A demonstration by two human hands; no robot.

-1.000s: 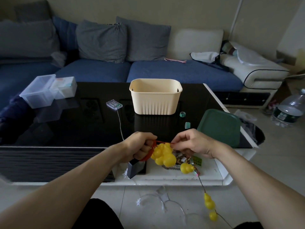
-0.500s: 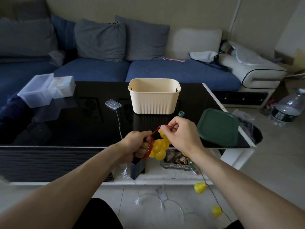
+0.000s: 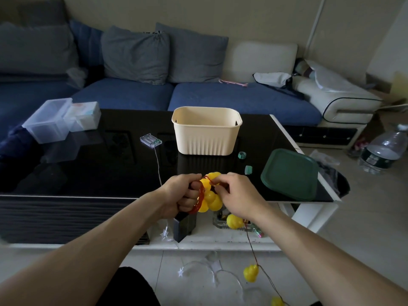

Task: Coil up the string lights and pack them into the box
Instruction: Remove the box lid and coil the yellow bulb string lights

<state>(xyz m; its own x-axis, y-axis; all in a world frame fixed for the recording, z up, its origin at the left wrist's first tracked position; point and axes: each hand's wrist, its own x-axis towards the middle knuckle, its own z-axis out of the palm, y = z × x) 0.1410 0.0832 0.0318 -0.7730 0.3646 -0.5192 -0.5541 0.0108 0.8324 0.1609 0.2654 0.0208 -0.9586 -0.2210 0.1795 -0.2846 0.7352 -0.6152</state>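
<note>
Both hands hold the yellow string lights at the frame centre.
The left hand (image 3: 183,195) grips the bundle of yellow string lights (image 3: 209,196); the right hand (image 3: 239,195) pinches its red wire (image 3: 199,193). The cream box (image 3: 206,131) stands behind on the bench (image 3: 99,168).

Dim, flat indoor light leaves the room muted. The black glass table (image 3: 92,164) mirrors pale reflections. Wide-angle bending curves the edges, and corners look soft.

On my black surface (image 3: 88,173) sat two clear tubs (image 3: 47,121), a green lid (image 3: 290,173) and two small green caps (image 3: 242,155); a water bottle (image 3: 385,151) stood on the floor.
</note>
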